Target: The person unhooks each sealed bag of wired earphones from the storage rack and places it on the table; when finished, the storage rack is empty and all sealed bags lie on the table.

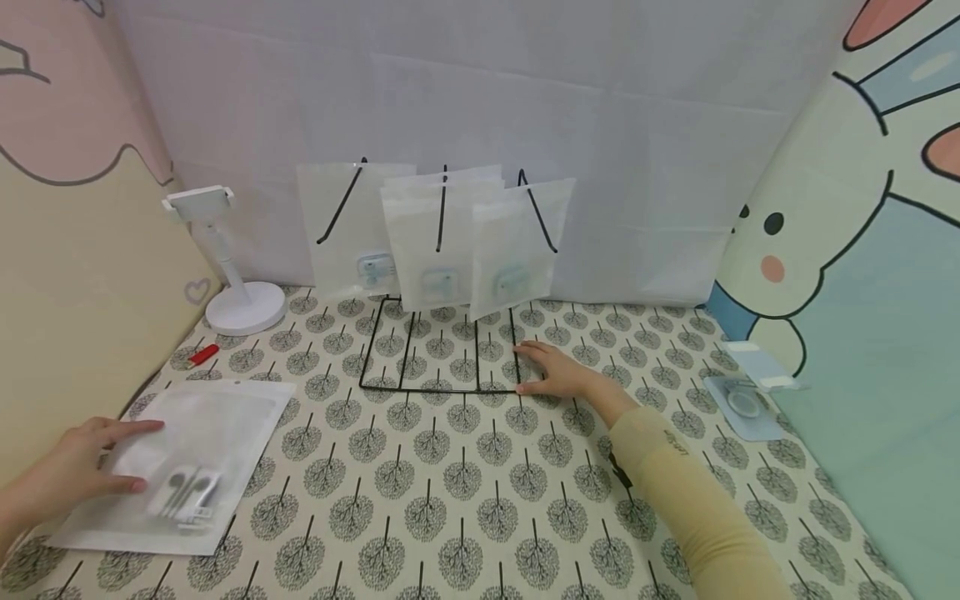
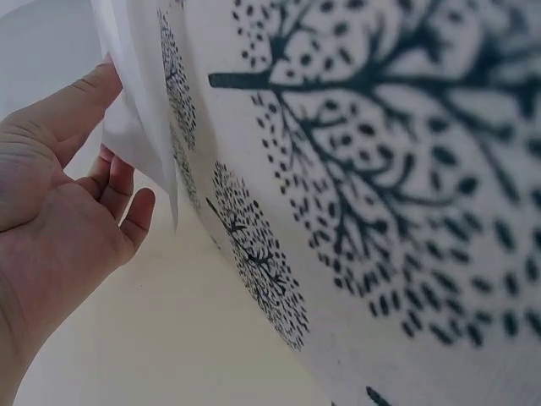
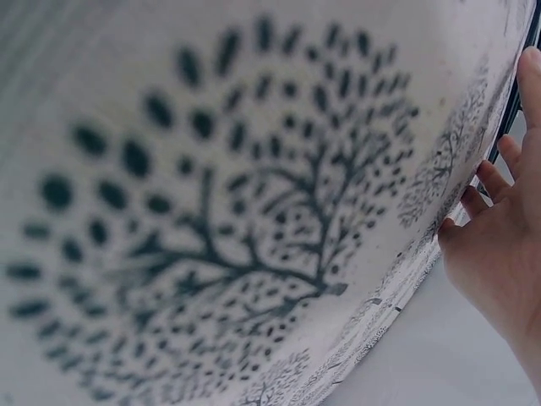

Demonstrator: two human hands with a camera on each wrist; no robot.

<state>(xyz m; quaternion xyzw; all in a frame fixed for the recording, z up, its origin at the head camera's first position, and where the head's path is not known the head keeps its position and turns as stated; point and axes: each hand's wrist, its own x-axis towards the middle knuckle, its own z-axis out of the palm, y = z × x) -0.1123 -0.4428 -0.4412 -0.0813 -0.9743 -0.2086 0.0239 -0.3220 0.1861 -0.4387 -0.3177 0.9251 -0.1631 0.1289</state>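
Observation:
A black wire rack point(image 1: 438, 391) stands at the middle back, with white pouches point(image 1: 435, 225) on its upright hooks; small pale-blue pictures show on them. My right hand point(image 1: 553, 371) is at the rack's right front corner, thumb and fingers spread and touching the base wire. At the left, another white pouch point(image 1: 243, 433) with a picture of earphones lies on the cloth. My left hand point(image 1: 90, 462) is over its left side, with thumb and forefinger extended and apart. In the left wrist view the pouch's edge partly covers the fingertips of the left hand point(image 2: 72, 178).
A white phone stand point(image 1: 246, 308) is at the back left, a small red object point(image 1: 202, 356) in front of it. At the right lies a pale-blue item with a round disc point(image 1: 742, 402). Cartoon-printed panels flank the tree-patterned tablecloth point(image 1: 450, 517).

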